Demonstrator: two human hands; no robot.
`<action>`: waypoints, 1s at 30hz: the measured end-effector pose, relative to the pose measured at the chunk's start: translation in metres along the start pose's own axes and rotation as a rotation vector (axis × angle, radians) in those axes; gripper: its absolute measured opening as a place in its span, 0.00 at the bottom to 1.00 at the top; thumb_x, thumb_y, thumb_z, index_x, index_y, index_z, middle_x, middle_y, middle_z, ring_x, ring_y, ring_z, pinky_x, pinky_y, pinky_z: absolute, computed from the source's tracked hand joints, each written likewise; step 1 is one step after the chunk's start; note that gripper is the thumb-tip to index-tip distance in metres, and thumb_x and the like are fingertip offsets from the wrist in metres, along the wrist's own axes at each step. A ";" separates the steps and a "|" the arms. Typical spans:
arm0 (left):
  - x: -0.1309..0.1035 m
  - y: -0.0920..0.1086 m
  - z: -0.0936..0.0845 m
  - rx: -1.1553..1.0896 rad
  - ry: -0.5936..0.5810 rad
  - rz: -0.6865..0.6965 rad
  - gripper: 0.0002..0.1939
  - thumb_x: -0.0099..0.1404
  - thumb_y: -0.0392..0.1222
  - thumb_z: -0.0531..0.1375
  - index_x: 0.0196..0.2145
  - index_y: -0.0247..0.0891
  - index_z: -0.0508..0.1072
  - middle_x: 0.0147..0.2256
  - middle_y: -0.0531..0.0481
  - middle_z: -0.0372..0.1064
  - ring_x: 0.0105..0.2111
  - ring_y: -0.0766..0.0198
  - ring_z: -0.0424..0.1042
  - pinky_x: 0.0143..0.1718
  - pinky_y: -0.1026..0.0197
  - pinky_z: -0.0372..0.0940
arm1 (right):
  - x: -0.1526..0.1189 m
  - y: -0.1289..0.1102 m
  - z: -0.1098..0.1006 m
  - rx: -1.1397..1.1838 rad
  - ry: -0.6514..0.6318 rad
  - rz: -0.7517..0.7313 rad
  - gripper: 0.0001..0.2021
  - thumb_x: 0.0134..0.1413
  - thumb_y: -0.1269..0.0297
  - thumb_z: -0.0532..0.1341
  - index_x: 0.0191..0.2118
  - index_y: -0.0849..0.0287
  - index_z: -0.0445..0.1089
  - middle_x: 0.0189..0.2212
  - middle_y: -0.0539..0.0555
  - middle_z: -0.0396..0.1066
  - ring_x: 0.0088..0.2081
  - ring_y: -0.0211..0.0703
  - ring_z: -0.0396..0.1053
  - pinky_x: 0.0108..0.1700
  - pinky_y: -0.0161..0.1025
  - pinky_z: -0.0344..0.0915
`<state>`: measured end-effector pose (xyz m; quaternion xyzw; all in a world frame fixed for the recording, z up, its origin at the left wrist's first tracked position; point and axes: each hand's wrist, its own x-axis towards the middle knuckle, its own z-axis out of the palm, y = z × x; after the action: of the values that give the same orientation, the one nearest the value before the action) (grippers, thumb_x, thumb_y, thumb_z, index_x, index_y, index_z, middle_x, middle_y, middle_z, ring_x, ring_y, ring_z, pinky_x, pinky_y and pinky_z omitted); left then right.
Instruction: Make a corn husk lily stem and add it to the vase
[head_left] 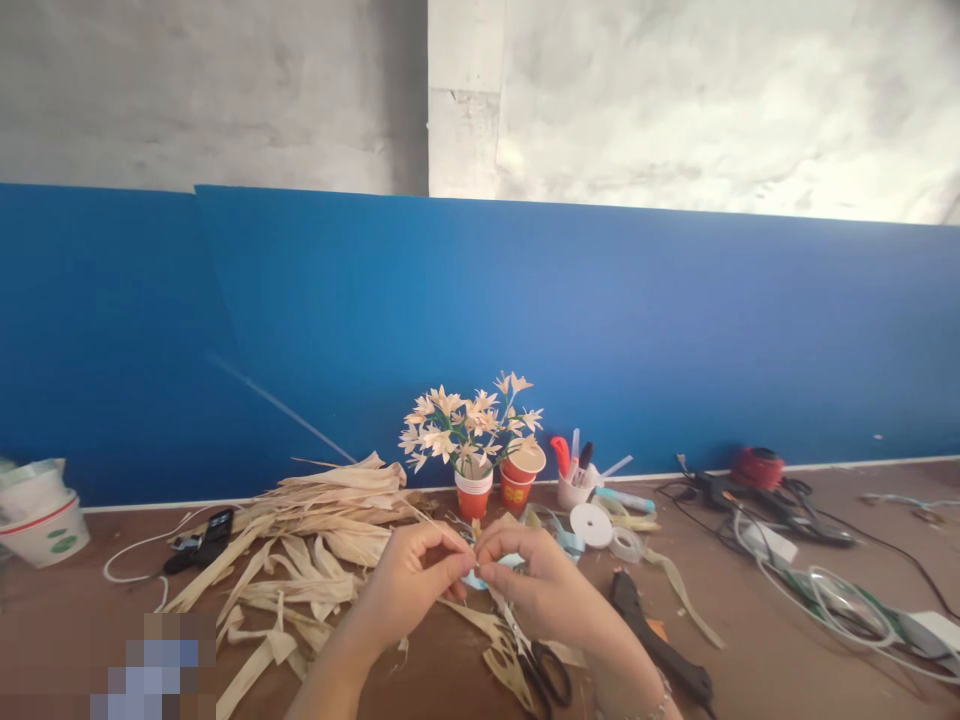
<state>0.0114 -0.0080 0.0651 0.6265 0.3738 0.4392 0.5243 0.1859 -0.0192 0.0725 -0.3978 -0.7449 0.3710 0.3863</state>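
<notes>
My left hand (416, 578) and my right hand (534, 572) meet over the table, thumbs and fingertips pinched together. Whatever lies between the fingertips is too small and covered to name. Just below them are black-handled scissors (546, 672), blades pointing up toward my fingers. To the left spreads a heap of dry, pale corn husks (337, 520), with a cut piece of husk (510, 675) beside the scissors. Behind my hands, pale husk-like flowers on green stems (469, 420) stand in a stack of paper cups (473, 494).
More red cups (517, 490), a white cup of pens (576, 490), a white spool (591, 525) and a tape roll (625, 545) stand behind. A black glue gun (660, 640) lies right, near cables (832, 610). Far left is a paper bowl (49, 530). A blue partition (600, 330) backs the table.
</notes>
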 end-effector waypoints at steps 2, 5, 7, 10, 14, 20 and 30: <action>-0.001 0.001 0.002 0.035 0.020 -0.007 0.09 0.54 0.43 0.62 0.24 0.34 0.72 0.23 0.52 0.69 0.19 0.68 0.68 0.21 0.67 0.63 | 0.001 -0.001 0.001 -0.050 0.022 0.044 0.05 0.51 0.68 0.59 0.26 0.59 0.70 0.31 0.51 0.71 0.35 0.41 0.68 0.39 0.36 0.61; 0.000 -0.001 0.006 0.070 0.063 -0.022 0.09 0.54 0.44 0.61 0.25 0.34 0.71 0.20 0.54 0.67 0.19 0.68 0.67 0.21 0.68 0.62 | 0.001 -0.002 0.007 -0.238 0.168 0.063 0.02 0.45 0.72 0.62 0.27 0.58 0.68 0.30 0.50 0.70 0.36 0.43 0.67 0.39 0.38 0.60; 0.001 -0.004 0.008 0.079 0.086 -0.030 0.09 0.54 0.44 0.61 0.25 0.34 0.71 0.20 0.54 0.66 0.19 0.68 0.67 0.20 0.68 0.62 | 0.002 -0.002 0.010 -0.368 0.246 0.008 0.05 0.42 0.74 0.62 0.25 0.58 0.67 0.29 0.50 0.70 0.36 0.44 0.66 0.40 0.39 0.58; 0.003 -0.005 0.006 0.087 0.091 -0.052 0.09 0.54 0.43 0.61 0.25 0.34 0.72 0.19 0.54 0.67 0.18 0.68 0.67 0.20 0.67 0.61 | 0.003 -0.002 0.013 -0.477 0.282 -0.095 0.07 0.43 0.76 0.61 0.22 0.58 0.66 0.28 0.51 0.70 0.34 0.43 0.66 0.41 0.40 0.57; 0.004 -0.007 -0.001 0.103 0.058 -0.072 0.08 0.53 0.41 0.61 0.28 0.33 0.75 0.18 0.52 0.69 0.18 0.67 0.68 0.21 0.66 0.63 | 0.001 -0.002 0.011 -0.483 0.249 -0.138 0.07 0.45 0.77 0.60 0.24 0.58 0.68 0.28 0.50 0.71 0.34 0.43 0.66 0.41 0.41 0.55; 0.003 -0.010 -0.006 0.078 0.017 -0.041 0.09 0.53 0.43 0.62 0.28 0.33 0.75 0.19 0.50 0.70 0.19 0.66 0.68 0.19 0.66 0.62 | -0.001 -0.001 0.005 -0.233 0.121 -0.101 0.06 0.50 0.73 0.59 0.25 0.57 0.70 0.30 0.50 0.70 0.35 0.41 0.66 0.40 0.37 0.58; 0.001 -0.005 0.003 0.107 0.013 -0.018 0.09 0.57 0.43 0.58 0.27 0.34 0.70 0.17 0.55 0.64 0.18 0.69 0.65 0.19 0.69 0.60 | 0.000 -0.002 0.006 -0.196 0.132 0.087 0.04 0.45 0.73 0.60 0.28 0.58 0.68 0.30 0.50 0.70 0.35 0.42 0.66 0.39 0.37 0.60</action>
<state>0.0143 -0.0074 0.0600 0.6472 0.4058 0.4181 0.4916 0.1803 -0.0219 0.0715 -0.4891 -0.7325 0.2859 0.3776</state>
